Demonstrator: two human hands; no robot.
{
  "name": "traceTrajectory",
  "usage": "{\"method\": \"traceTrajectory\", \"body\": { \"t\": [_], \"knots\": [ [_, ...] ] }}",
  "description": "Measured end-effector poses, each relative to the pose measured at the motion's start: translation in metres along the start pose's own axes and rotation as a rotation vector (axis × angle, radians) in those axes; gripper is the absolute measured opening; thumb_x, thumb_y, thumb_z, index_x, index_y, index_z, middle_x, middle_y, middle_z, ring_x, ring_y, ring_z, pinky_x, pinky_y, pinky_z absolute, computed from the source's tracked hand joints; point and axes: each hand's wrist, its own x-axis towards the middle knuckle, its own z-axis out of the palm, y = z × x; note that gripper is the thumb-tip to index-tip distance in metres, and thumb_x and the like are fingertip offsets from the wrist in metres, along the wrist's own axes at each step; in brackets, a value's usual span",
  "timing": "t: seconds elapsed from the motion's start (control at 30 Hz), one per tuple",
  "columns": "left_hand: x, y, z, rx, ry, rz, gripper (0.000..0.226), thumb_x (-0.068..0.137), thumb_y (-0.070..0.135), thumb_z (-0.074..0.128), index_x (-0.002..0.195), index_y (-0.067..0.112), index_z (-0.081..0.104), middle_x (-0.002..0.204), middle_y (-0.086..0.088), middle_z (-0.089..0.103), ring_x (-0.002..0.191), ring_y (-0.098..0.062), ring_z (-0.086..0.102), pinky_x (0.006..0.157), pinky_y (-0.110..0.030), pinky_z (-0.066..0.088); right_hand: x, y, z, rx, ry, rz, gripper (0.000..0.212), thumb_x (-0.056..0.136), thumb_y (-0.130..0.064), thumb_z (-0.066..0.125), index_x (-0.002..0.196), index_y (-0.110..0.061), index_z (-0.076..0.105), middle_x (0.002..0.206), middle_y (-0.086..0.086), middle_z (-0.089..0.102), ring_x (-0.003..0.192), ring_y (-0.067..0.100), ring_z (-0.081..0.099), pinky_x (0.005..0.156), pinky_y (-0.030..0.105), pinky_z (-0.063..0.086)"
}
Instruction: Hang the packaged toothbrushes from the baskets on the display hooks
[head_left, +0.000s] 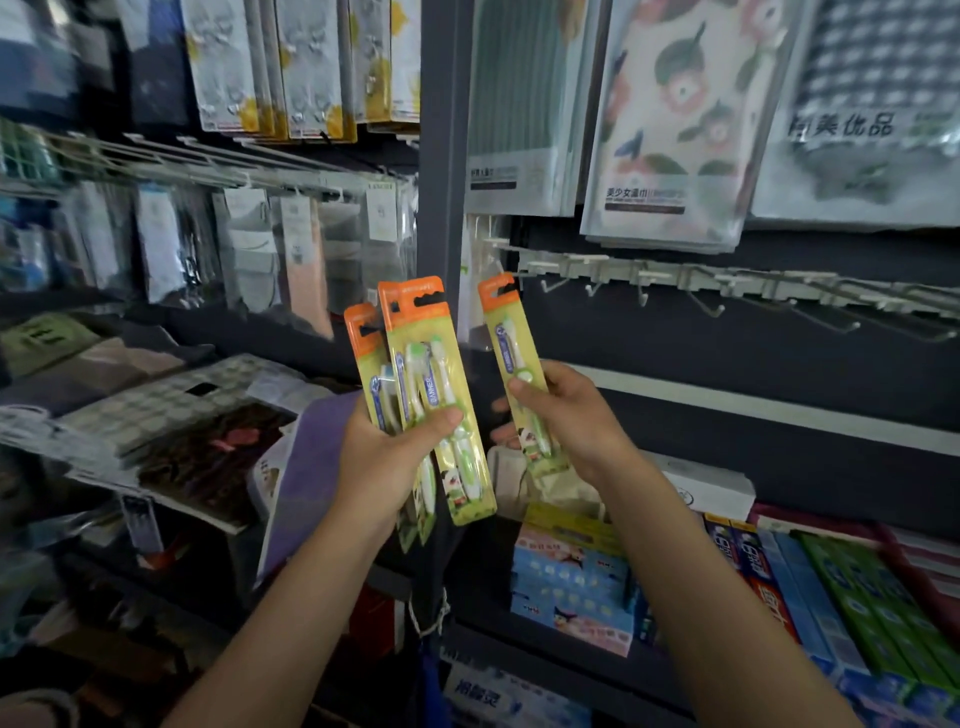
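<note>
My left hand (387, 457) grips a fanned bundle of toothbrush packs (415, 364), yellow-green cards with orange hang tabs, held upright in front of the shelf post. My right hand (569, 415) pinches a single toothbrush pack (511, 343) by its middle, tab end up, just left of and below a rail of bare white display hooks (644, 283) on the dark back panel. The single pack's tab sits close to the leftmost hooks without touching them. No basket shows in view.
A grey upright post (439, 156) divides two shelf bays. Packaged towels (680, 124) hang above the hook rail. Toothpaste boxes (841, 603) and blue cartons (571, 582) fill the shelf below. Hanging packets (291, 249) and stacked flat goods fill the left bay.
</note>
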Motion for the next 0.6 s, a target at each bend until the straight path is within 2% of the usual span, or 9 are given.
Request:
{"method": "traceTrajectory", "body": {
  "t": [0.1,0.27,0.4,0.43,0.53,0.6],
  "knots": [
    [0.001,-0.001,0.0,-0.001,-0.01,-0.025,0.052,0.075,0.019,0.086,0.122,0.013,0.066,0.11,0.0,0.076,0.1,-0.016,0.073,0.089,-0.038,0.057,0.005,0.005,0.002,-0.034,0.044,0.005,0.014,0.101,-0.014,0.061,0.113,-0.009,0.061,0.081,0.012,0.073,0.062,0.031,0.069,0.063,0.041,0.058],
    [0.001,-0.001,0.0,-0.006,-0.02,-0.02,0.046,0.077,0.013,0.085,0.12,0.013,0.066,0.107,0.0,0.077,0.096,-0.013,0.074,0.082,-0.031,0.059,0.007,0.015,0.001,-0.072,0.007,0.026,0.011,0.099,-0.018,0.064,0.108,-0.01,0.063,0.085,0.017,0.072,0.063,0.033,0.068,0.057,0.036,0.055],
    [0.001,0.0,0.001,-0.033,-0.019,-0.017,0.045,0.078,0.009,0.084,0.119,0.014,0.066,0.106,0.002,0.077,0.094,-0.013,0.074,0.071,-0.019,0.058,0.017,0.008,0.006,-0.059,0.061,-0.005,0.018,0.1,-0.018,0.063,0.114,-0.006,0.062,0.081,0.013,0.072,0.061,0.028,0.068,0.056,0.034,0.056],
    [0.001,0.001,0.001,-0.04,-0.022,-0.02,0.045,0.079,0.007,0.083,0.119,0.014,0.066,0.106,0.002,0.077,0.095,-0.013,0.074,0.072,-0.02,0.059,0.021,0.006,0.006,-0.051,0.086,-0.008,0.02,0.1,-0.018,0.063,0.116,-0.006,0.061,0.082,0.013,0.071,0.061,0.028,0.068,0.057,0.034,0.056],
    [-0.001,0.0,0.002,-0.037,-0.032,-0.026,0.046,0.079,0.009,0.083,0.121,0.014,0.065,0.109,0.001,0.077,0.1,-0.017,0.074,0.089,-0.039,0.059,0.03,0.007,0.005,-0.023,0.18,0.001,0.023,0.101,-0.021,0.061,0.118,-0.005,0.06,0.082,0.012,0.071,0.058,0.025,0.067,0.058,0.035,0.056],
    [-0.004,0.0,0.004,-0.007,-0.032,-0.014,0.046,0.077,0.012,0.085,0.118,0.019,0.066,0.108,0.005,0.077,0.101,-0.014,0.073,0.093,-0.041,0.058,0.03,0.012,0.002,-0.009,0.22,0.012,0.023,0.101,-0.023,0.062,0.116,-0.006,0.062,0.082,0.011,0.071,0.055,0.022,0.067,0.057,0.034,0.056]
  ]
}}
